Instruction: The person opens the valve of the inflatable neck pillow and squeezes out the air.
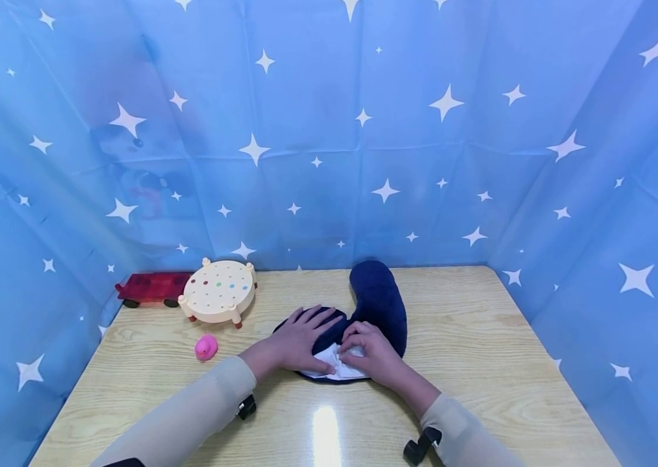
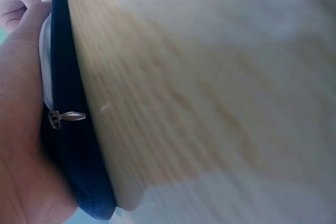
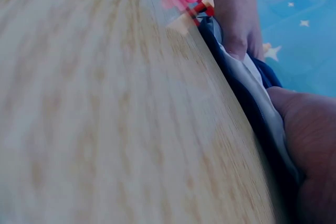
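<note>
A dark navy, curved pillow (image 1: 378, 295), looking like a neck pillow, lies on the table with its zipped edge facing me. White inner fabric (image 1: 352, 372) shows through the gap in that edge. My left hand (image 1: 298, 341) rests on the pillow's left part with fingers spread, its thumb over the white fabric. Curled over the opening, my right hand (image 1: 374, 355) pinches the white fabric between thumb and fingers; the exact contact is partly hidden. The left wrist view shows a metal zipper pull (image 2: 72, 116) on the navy edge, close to the left palm.
A pink toy duck (image 1: 206, 347) sits left of the left hand. Behind it stand a round cream toy stool (image 1: 219, 292) with colored dots and a red wheeled toy (image 1: 155, 287). A blue star-patterned curtain (image 1: 317, 130) borders the wooden table (image 1: 480, 350).
</note>
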### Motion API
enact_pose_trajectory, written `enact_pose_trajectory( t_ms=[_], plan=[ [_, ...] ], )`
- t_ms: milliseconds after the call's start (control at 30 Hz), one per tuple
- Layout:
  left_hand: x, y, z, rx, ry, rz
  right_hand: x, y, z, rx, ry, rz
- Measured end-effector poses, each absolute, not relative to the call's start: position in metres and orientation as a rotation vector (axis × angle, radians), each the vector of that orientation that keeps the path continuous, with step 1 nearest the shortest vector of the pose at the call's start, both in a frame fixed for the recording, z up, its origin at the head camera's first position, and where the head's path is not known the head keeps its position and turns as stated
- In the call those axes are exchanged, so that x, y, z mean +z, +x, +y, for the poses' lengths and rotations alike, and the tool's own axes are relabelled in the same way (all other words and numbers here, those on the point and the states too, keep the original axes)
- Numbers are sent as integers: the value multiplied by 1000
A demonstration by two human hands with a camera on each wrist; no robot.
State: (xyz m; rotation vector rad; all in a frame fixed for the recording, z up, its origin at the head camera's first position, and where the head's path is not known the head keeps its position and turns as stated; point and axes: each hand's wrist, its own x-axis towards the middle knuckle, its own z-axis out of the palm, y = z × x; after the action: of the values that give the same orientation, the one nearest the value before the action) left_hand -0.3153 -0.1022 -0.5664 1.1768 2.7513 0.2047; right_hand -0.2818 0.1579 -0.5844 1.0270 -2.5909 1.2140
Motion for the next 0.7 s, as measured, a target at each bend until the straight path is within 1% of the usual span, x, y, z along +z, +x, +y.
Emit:
enact_pose_trajectory(
  t_ms=[700],
  plan=[
    [-566, -316, -103, 297, 1197, 2726, -586, -283, 158, 1202, 1009, -2612]
  ],
)
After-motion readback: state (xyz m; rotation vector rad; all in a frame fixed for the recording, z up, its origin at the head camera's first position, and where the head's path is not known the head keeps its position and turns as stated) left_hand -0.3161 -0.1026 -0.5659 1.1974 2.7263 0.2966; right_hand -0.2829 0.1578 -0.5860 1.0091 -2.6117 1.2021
